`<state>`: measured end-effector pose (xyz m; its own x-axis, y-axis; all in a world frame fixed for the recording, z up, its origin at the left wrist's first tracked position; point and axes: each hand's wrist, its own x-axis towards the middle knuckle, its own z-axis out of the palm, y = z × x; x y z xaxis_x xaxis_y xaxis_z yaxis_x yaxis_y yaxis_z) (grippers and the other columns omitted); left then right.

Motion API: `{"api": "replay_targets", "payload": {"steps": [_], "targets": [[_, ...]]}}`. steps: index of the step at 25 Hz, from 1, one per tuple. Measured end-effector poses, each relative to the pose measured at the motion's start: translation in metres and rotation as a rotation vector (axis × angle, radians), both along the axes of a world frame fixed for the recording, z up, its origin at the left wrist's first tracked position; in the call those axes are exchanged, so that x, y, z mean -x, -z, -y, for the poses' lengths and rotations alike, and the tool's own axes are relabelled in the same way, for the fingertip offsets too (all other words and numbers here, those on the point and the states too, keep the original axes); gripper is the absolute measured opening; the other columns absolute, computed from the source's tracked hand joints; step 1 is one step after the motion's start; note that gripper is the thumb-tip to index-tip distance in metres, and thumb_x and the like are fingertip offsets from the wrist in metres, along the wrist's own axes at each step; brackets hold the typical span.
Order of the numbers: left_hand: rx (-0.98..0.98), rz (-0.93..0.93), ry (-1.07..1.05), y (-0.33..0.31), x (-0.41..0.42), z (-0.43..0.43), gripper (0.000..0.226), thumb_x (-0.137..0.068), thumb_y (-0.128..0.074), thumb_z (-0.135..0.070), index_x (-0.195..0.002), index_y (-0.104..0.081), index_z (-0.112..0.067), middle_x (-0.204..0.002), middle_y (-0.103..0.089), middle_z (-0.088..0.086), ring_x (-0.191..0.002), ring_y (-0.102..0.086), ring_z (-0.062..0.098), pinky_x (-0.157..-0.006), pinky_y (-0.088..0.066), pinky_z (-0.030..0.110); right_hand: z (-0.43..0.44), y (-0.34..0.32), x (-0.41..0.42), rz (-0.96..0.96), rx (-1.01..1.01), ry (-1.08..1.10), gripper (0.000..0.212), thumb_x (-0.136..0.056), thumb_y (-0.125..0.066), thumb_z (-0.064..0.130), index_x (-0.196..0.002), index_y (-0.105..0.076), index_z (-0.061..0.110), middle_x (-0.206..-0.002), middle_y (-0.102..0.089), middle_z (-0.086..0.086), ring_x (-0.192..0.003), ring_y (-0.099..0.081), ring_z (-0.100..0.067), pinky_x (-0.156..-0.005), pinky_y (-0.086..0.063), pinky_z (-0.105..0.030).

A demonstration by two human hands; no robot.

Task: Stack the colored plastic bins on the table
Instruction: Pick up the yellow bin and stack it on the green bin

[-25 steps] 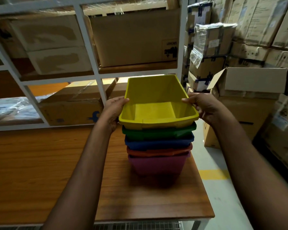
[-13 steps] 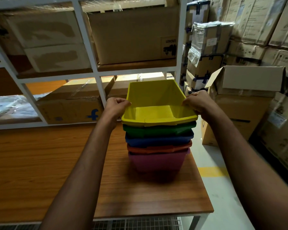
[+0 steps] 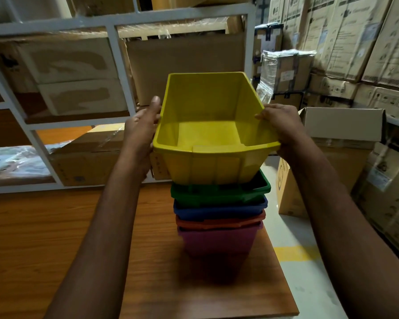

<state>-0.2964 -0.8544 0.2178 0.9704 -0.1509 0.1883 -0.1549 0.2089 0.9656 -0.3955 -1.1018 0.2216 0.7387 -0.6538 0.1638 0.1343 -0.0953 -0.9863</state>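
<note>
A yellow bin (image 3: 213, 125) is held raised above a nested stack, only its bottom still inside the green bin (image 3: 219, 192). Under the green one sit a blue bin (image 3: 219, 209), an orange bin (image 3: 219, 222) and a purple bin (image 3: 218, 240), which rests on the wooden table (image 3: 55, 238) near its right edge. My left hand (image 3: 141, 134) presses against the yellow bin's left side with the fingers stretched up along the wall. My right hand (image 3: 282, 125) grips the right rim, thumb hooked over the edge.
A white metal shelf rack (image 3: 122, 72) full of cardboard boxes stands right behind the table. An open cardboard box (image 3: 336, 143) sits on the floor to the right, with stacked cartons (image 3: 355, 42) behind it. A yellow floor line (image 3: 295, 253) runs beside the table.
The yellow bin has risen out of the stack; its whole side wall now shows above the green bin. Both hands went up with it, and the view has moved closer.
</note>
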Motion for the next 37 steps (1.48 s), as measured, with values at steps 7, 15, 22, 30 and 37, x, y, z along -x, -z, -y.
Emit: {"api": "replay_targets", "payload": {"steps": [7,15,22,30,37], "targets": [[0.126,0.049,-0.258,0.007,0.035,-0.007,0.043,-0.094,-0.061,-0.054,-0.122,-0.062,-0.021,-0.115,-0.068,0.004,-0.096,-0.065,0.014,-0.072,-0.052,0.033,-0.030,-0.012,0.017,0.190,-0.095,0.036,0.026,-0.093,-0.056,-0.005,-0.110,-0.063,0.014,-0.091,-0.067,0.001,-0.077,-0.065,-0.012,-0.057,-0.055,-0.022],[0.283,0.018,-0.109,0.010,0.051,0.017,0.025,-0.095,-0.068,-0.036,-0.111,-0.057,-0.021,-0.103,-0.068,0.001,-0.093,-0.068,0.016,-0.069,-0.059,0.033,-0.061,-0.008,0.008,0.291,-0.077,0.179,0.043,-0.097,-0.052,0.003,-0.138,-0.049,0.014,-0.094,-0.060,0.010,-0.080,-0.059,-0.004,-0.064,-0.052,-0.020],[0.349,0.203,-0.152,-0.009,0.040,0.003,0.013,-0.099,-0.062,-0.016,-0.092,-0.052,-0.018,-0.085,-0.059,-0.003,-0.075,-0.060,0.007,-0.069,-0.054,0.027,-0.041,-0.011,0.011,-0.014,0.499,0.455,0.064,-0.081,-0.067,0.015,-0.139,-0.041,0.022,-0.146,-0.032,-0.009,-0.120,-0.039,-0.019,-0.098,-0.048,-0.045],[0.299,0.357,-0.051,-0.015,0.046,-0.014,0.013,-0.098,-0.061,-0.013,-0.089,-0.052,-0.017,-0.092,-0.057,0.004,-0.084,-0.057,0.016,-0.074,-0.055,0.033,-0.061,-0.079,-0.049,-0.029,1.420,0.284,0.068,-0.086,-0.058,0.001,-0.148,-0.044,0.024,-0.152,-0.043,-0.006,-0.142,-0.033,-0.030,-0.111,-0.031,-0.045],[0.244,0.353,-0.054,-0.025,0.033,-0.041,0.026,-0.105,-0.051,-0.038,-0.106,-0.058,-0.013,-0.089,-0.062,-0.002,-0.081,-0.063,0.011,-0.067,-0.054,0.026,-0.055,-0.096,-0.056,0.092,1.440,0.402,0.018,-0.101,-0.053,0.014,-0.114,-0.065,0.019,-0.108,-0.070,-0.005,-0.103,-0.063,-0.025,-0.096,-0.044,-0.043]]}}
